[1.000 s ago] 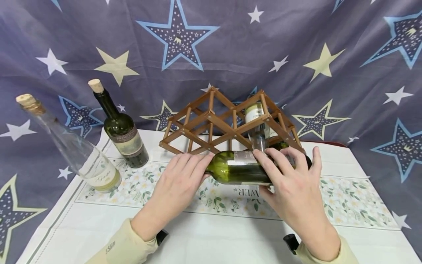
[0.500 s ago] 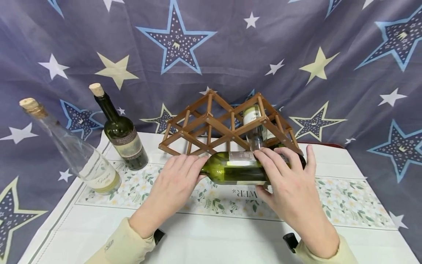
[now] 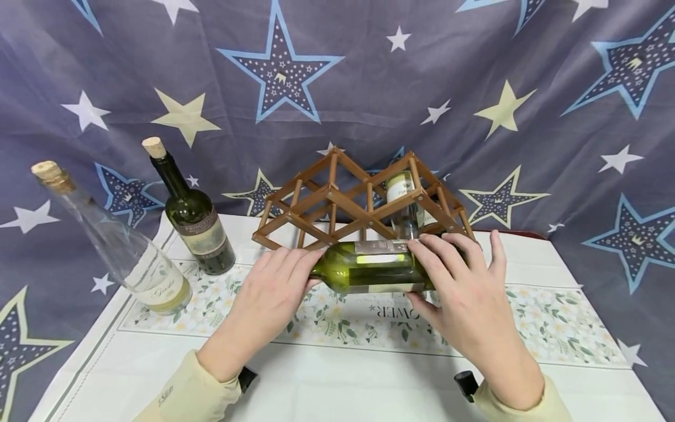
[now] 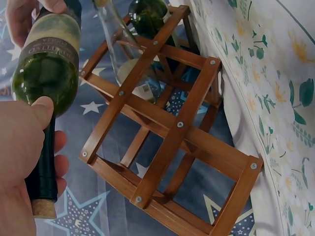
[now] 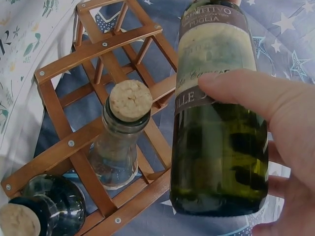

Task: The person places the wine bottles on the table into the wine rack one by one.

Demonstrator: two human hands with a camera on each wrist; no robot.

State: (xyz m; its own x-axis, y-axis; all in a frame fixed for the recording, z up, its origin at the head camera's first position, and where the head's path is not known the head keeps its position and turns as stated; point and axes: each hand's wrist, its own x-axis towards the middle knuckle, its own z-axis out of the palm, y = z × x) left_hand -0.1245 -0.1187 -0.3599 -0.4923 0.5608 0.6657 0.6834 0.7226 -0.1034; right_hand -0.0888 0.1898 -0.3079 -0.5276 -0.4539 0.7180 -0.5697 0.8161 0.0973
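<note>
A green wine bottle [image 3: 369,266] lies sideways in the air in front of the rack, its neck to the left. My left hand [image 3: 276,290] grips the neck, and the cork [image 4: 43,209] shows below the fingers in the left wrist view. The right hand [image 3: 464,293] holds the body near the base, thumb [image 5: 236,88] across the label. Behind it stands a wooden lattice wine rack [image 3: 332,190]. A clear bottle [image 5: 115,152] and a dark green bottle [image 5: 54,201], both corked, sit in its cells at the right end.
On the left of the table [image 3: 316,381] stand a clear corked bottle [image 3: 142,258] and a dark green corked bottle [image 3: 200,228]. A flowered runner [image 3: 348,325] crosses the white cloth. A star-patterned curtain [image 3: 369,105] hangs close behind the rack.
Both hands have shifted slightly left with the wine bottle, which has turned a little so more of its label shows. The head view has tilted slightly up.
</note>
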